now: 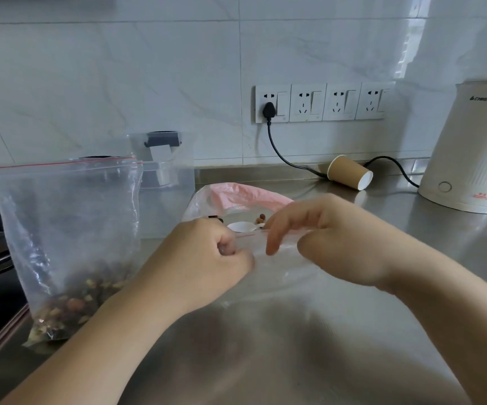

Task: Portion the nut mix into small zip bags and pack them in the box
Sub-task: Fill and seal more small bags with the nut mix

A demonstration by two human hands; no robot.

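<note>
The fingers of the left hand (207,255) are curled tight and pinch the top edge of a small zip bag (277,258) at its left end. The fingers of the right hand (332,238) bend down over the same edge, and its thumb comes from below, so this hand pinches the bag near the red zip line. The bag is clear and hangs between the two hands, just above the steel counter (294,346). I cannot tell if there are nuts in it.

Just behind the hands lies a white spoon (242,227) with a few nuts (261,219) beside it, on a clear bag with a pink bag (242,195) behind.

At the left stands a big zip bag (67,229), upright, with the nut mix (70,308) in its bottom. Behind it is a clear box (166,182).

Farther back a paper cup (348,172) lies on its side, near a black cable. At the far right stands a white kettle (475,150). On the wall are four sockets (324,102), one with a plug.
</note>
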